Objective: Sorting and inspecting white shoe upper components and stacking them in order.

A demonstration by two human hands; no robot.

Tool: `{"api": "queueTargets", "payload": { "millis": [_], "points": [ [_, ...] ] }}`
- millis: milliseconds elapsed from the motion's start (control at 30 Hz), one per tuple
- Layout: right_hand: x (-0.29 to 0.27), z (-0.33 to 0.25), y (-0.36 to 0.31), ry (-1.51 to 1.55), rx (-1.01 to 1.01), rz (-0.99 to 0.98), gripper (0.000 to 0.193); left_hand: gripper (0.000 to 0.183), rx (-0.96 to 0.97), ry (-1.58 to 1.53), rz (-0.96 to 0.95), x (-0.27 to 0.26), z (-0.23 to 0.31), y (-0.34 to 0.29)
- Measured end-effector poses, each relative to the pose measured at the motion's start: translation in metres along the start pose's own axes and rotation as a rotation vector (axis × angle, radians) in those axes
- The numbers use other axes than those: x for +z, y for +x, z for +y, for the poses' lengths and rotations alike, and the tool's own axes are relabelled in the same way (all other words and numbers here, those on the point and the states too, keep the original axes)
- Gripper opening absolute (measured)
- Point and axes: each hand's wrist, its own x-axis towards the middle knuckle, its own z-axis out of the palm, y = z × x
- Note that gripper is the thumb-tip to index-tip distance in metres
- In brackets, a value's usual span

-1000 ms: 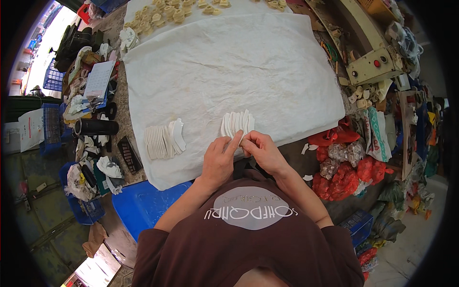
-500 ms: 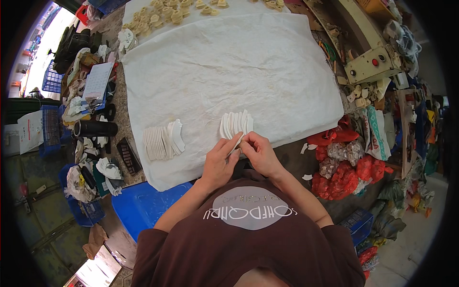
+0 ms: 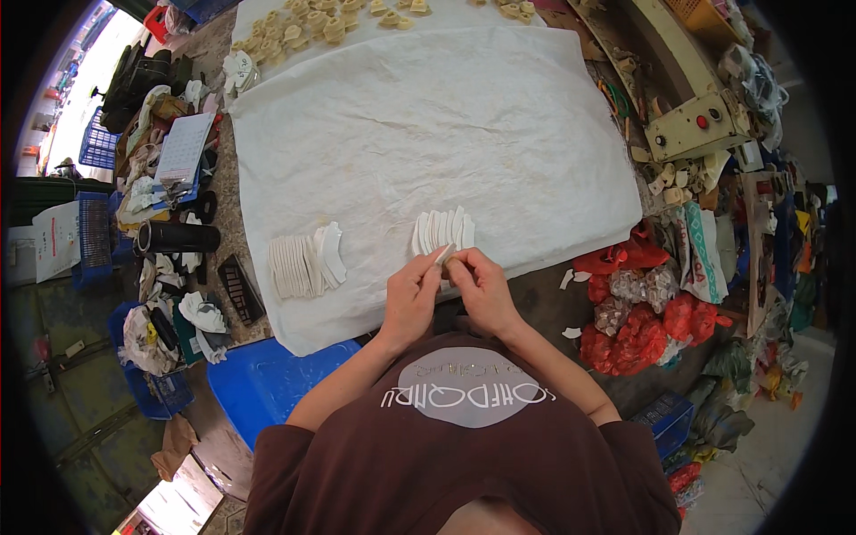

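Close to my body, at the table's near edge, my left hand (image 3: 413,291) pinches a thin white flat piece (image 3: 445,255). My right hand (image 3: 481,287) is closed at the piece's other side, its fingertips touching it; whether it holds anything more is hidden. Just beyond my fingertips, a short row of similar white flat pieces (image 3: 440,230) leans together on the white cloth (image 3: 428,125). Further left lies a longer row of such pieces (image 3: 303,265), packed edge to edge, with a few wider curved ones at its right end.
Cream-coloured small parts (image 3: 312,25) cover the far edge. Left of the cloth are a clipboard (image 3: 183,156), a black cylinder (image 3: 178,238) and a blue tray (image 3: 267,383). On the right are a machine's control box (image 3: 700,125) and red plastic bags (image 3: 633,334).
My hands have turned slightly, and the white piece now sticks up more visibly between my fingertips. Both rows on the cloth look the same.
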Motion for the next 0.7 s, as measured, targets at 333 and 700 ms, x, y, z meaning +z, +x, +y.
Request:
{"api": "queueTargets", "payload": {
  "millis": [333, 700],
  "points": [
    [-0.014, -0.010, 0.010, -0.009, 0.178, -0.126, 0.022, 0.039, 0.446, 0.505, -0.003, -0.005, -0.004, 0.001],
    [-0.010, 0.000, 0.010, -0.191, -0.055, -0.120, 0.012, 0.027, -0.018, 0.041, -0.206, -0.011, -0.008, 0.010]
  ]
}}
